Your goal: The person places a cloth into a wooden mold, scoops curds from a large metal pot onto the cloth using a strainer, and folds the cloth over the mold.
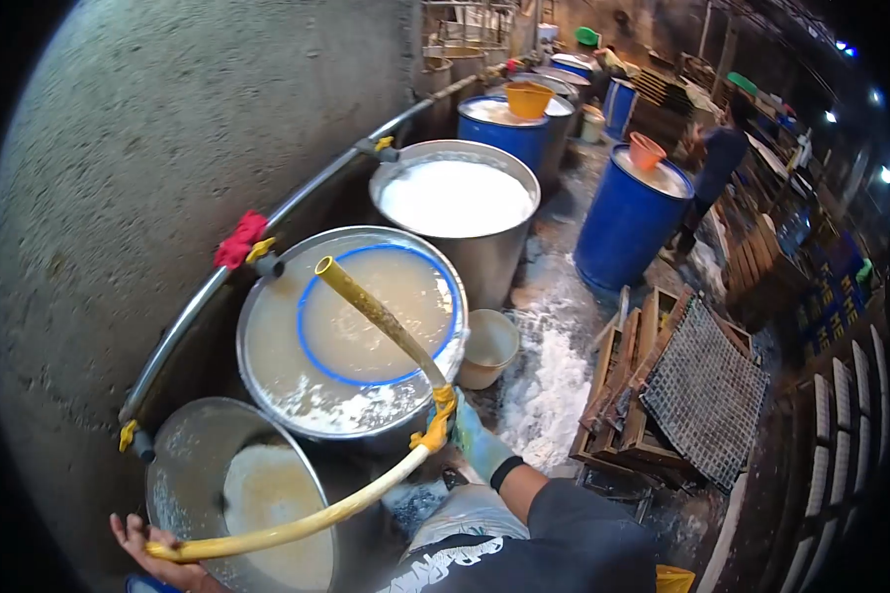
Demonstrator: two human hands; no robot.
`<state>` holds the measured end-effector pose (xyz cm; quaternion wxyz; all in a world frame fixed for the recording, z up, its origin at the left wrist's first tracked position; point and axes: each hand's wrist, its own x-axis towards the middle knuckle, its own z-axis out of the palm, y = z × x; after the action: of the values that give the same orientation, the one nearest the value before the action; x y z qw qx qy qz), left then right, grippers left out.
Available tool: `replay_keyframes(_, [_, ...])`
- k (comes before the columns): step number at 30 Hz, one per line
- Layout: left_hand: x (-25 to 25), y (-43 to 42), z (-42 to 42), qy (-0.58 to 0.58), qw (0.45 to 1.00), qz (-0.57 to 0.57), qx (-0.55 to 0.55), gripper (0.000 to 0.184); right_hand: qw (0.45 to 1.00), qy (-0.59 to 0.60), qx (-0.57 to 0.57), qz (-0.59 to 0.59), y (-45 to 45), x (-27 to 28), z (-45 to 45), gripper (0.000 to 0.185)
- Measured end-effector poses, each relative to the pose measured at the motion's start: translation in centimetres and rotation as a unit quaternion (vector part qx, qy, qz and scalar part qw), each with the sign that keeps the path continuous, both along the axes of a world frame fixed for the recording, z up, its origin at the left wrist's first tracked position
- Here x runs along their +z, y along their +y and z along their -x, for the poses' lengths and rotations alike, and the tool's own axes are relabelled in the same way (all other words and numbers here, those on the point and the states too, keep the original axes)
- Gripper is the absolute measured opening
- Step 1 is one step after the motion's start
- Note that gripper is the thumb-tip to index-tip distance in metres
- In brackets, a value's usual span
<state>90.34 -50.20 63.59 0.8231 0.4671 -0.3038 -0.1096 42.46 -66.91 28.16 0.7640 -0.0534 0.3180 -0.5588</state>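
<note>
Left hand (163, 558) is bare, down at the lower left, with the low end of the yellow hose (316, 522) across it. Some fingers are spread, and I can't tell how firmly it's held. Right hand (478, 440) is gloved and gripping the hose just by a yellow tie (435, 420); the hose's upper end sticks up over the middle vat (351, 436).

That vat's nearly full of cloudy, tan liquid — blue hoop (301, 331) at the surface, white froth along the near edge. The vat behind (494, 272) is topped with bright white stuff, and the nearest one (193, 465) has pale liquid low down. Small bucket (477, 376) sits beside the middle vat. Two blue drums further back, one (509, 138) with a yellow-orange bowl (529, 100) on top, the other (618, 222) with a reddish one (647, 151).

Floor (544, 390) is wet and streaked white — crates (628, 381) to the right, rough grey wall (218, 119) to the left with a metal pipe (311, 188) along it.
</note>
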Motion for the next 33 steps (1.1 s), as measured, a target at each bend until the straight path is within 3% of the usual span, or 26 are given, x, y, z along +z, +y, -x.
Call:
replay_keyframes(1, [0.4,-2.5,4.5,0.001,0.998,-0.056,0.019,0.035,0.998,0.059,-0.011,-0.024,-1.6,-1.9,3.3,0.051])
replay_keyframes(3, [-3.7,-5.1,5.2,-0.084,0.977,-0.178,-0.081,0.038,0.982,0.182,-0.026,-0.043,-4.0,-2.5,9.6,0.051])
replay_keyframes(4, [-9.6,-4.9,1.5,-0.167,0.934,-0.245,-0.201,0.045,0.973,0.22,-0.043,-0.046,-5.5,-3.2,12.7,0.053])
replay_keyframes(5, [-14.3,-5.4,1.0,-0.138,0.922,-0.274,-0.237,0.039,0.963,0.259,-0.059,-0.05,-7.0,-4.0,15.9,0.055])
replay_keyframes(6, [-18.3,-5.9,2.1,-0.206,0.893,-0.345,-0.2,0.035,0.956,0.277,-0.081,-0.059,-9.3,-5.1,18.7,0.058])
replay_keyframes(7, [-22.8,-5.5,4.5,-0.126,0.898,-0.395,-0.148,0.029,0.957,0.278,-0.063,-0.053,-10.8,-4.2,21.1,0.058])
replay_keyframes(8, [-26.2,-5.8,6.6,-0.038,0.884,-0.436,-0.165,0.027,0.92,0.376,-0.043,-0.103,-12.4,-2.2,23.5,0.06])
replay_keyframes(10, [-32.0,-5.8,11.3,0.083,0.857,-0.458,-0.219,0.031,0.803,0.564,-0.015,-0.191,-15.8,2.0,27.8,0.066])
replay_keyframes(12, [-32.0,-6.7,15.9,0.229,0.794,-0.503,-0.253,0.035,0.783,0.595,0.04,-0.175,-19.0,4.0,31.1,0.062])
replay_keyframes(14, [-40.1,-7.9,16.8,0.052,0.803,-0.564,-0.185,0.047,0.759,0.624,0.09,-0.164,-20.8,6.8,30.4,0.057])
replay_keyframes(15, [-42.7,-8.4,17.2,0.014,0.814,-0.556,-0.169,0.059,0.793,0.587,0.095,-0.131,-20.6,9.3,28.7,0.049])
replay_keyframes(16, [-42.1,-8.8,17.9,0.024,0.815,-0.554,-0.167,0.059,0.824,0.548,0.101,-0.099,-20.4,11.4,27.0,0.04])
replay_keyframes(17, [-41.6,-9.9,18.4,-0.011,0.825,-0.539,-0.172,0.06,0.849,0.517,0.109,-0.028,-21.1,9.6,26.3,0.031])
replay_keyframes(18, [-40.8,-10.9,18.9,-0.046,0.832,-0.524,-0.175,0.062,0.856,0.477,0.201,-0.006,-19.5,12.7,23.4,0.022])
replay_keyframes(20, [-40.1,-11.3,18.4,-0.066,0.851,-0.471,-0.223,0.062,0.836,0.486,0.251,0.033,-17.8,9.8,18.4,0.022])
replay_keyframes(21, [-39.4,-10.9,18.0,-0.04,0.864,-0.436,-0.249,0.059,0.82,0.488,0.291,0.07,-16.0,7.8,15.8,0.023])
replay_keyframes(22, [-38.1,-10.3,17.9,0.022,0.872,-0.408,-0.27,0.053,0.825,0.499,0.262,0.045,-14.2,6.3,12.9,0.025])
replay_keyframes(24, [-34.0,-8.3,17.1,0.057,0.834,-0.476,-0.272,0.047,0.826,0.51,0.239,0.016,-11.1,3.4,9.4,0.027])
replay_keyframes(26, [-34.8,-5.5,15.4,0.073,0.833,-0.482,-0.264,0.041,0.792,0.568,0.224,0.007,-9.0,1.4,7.3,0.031])
replay_keyframes(27, [-35.2,-3.8,14.7,0.101,0.828,-0.492,-0.247,0.037,0.754,0.617,0.223,-0.012,-7.2,9.5,5.0,0.034])
replay_keyframes(30, [-35.5,1.0,13.2,0.136,0.816,-0.52,-0.212,0.029,0.758,0.63,0.169,0.0,-7.1,5.0,6.9,0.037])
replay_keyframes(33, [-35.6,4.1,12.3,0.209,0.809,-0.528,-0.153,0.029,0.702,0.679,0.217,0.016,-10.9,2.8,12.0,0.048])
